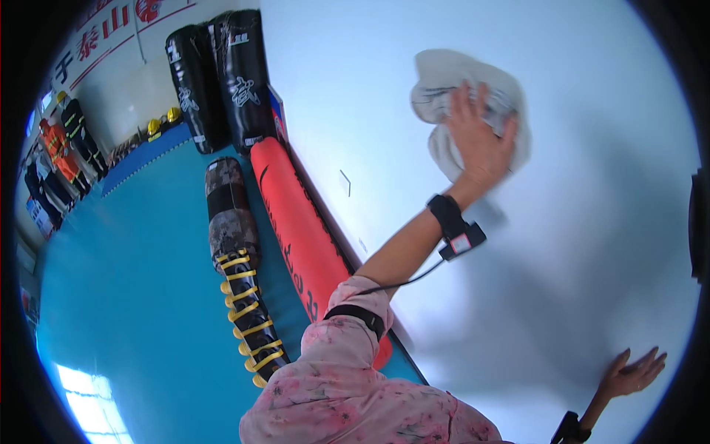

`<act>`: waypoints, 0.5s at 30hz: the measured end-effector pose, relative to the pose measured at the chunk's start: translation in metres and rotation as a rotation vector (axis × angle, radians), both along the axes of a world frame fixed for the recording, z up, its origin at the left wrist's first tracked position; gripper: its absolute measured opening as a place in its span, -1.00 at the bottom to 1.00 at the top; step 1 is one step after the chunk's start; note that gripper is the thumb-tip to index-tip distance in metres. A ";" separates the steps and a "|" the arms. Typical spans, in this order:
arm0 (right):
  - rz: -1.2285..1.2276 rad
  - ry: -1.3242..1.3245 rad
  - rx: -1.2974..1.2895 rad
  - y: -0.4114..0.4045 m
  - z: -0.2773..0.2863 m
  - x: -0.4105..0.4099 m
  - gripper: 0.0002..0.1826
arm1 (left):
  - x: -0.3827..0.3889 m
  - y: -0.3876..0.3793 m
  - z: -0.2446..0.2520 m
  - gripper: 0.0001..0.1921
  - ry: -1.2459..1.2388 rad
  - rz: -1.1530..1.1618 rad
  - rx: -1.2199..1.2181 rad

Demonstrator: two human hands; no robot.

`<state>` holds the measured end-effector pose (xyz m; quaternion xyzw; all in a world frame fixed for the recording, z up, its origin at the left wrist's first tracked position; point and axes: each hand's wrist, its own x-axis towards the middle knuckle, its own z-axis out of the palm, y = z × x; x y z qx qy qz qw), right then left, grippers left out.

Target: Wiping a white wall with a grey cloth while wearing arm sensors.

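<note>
My left hand (480,133) presses a crumpled off-white cloth (444,64) with dark markings flat against a white wall (344,72). Its fingers are spread over the cloth, and the thumb points up to the right. A black wrist strap with a small box and a cable sits on that forearm. Low on the right, my right hand (635,374) is held up near the same wall with fingers apart and nothing in it. Whether it touches the wall I cannot tell.
Along the wall's foot lies a long red cylindrical bag (299,227) with black writing. Beside it are a camouflage bag (230,222) and a black, yellow-banded segmented object (252,311). Black punching bags (244,77), yellow helmets (154,126) and clothed mannequins (55,144) stand farther off on blue flooring (138,266).
</note>
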<state>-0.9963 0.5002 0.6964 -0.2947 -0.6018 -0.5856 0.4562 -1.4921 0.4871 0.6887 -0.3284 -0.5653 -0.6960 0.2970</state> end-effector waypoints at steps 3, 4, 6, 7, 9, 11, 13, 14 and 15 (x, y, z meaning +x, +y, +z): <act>0.144 -0.001 -0.050 -0.006 -0.004 -0.017 -0.43 | 0.102 -0.009 0.019 -0.12 0.302 -0.109 -0.104; 0.204 0.012 -0.100 -0.010 -0.007 -0.027 -0.43 | 0.133 -0.016 0.019 -0.04 0.391 -0.170 -0.122; 0.230 0.028 -0.159 -0.014 -0.013 -0.032 -0.44 | 0.191 -0.025 0.020 -0.03 0.619 -0.372 -0.124; 0.251 0.060 -0.229 -0.014 -0.018 -0.027 -0.41 | 0.216 -0.027 0.020 -0.04 0.739 -0.437 -0.108; 0.463 -0.013 -0.292 -0.025 -0.019 -0.022 -0.38 | 0.249 -0.026 0.023 -0.09 0.860 -0.421 -0.128; 0.432 -0.001 -0.301 -0.026 -0.033 0.023 -0.36 | 0.261 -0.027 0.037 -0.28 0.942 -0.369 -0.278; 0.208 0.109 -0.184 -0.032 -0.039 0.081 -0.36 | 0.228 -0.026 0.064 -0.50 0.806 -0.366 -0.489; 0.201 0.180 -0.231 -0.040 -0.041 0.107 -0.33 | 0.202 -0.015 0.072 -0.49 0.717 -0.267 -0.263; 0.172 0.249 -0.258 -0.045 -0.040 0.127 -0.33 | 0.172 -0.010 0.083 -0.49 0.645 -0.111 -0.035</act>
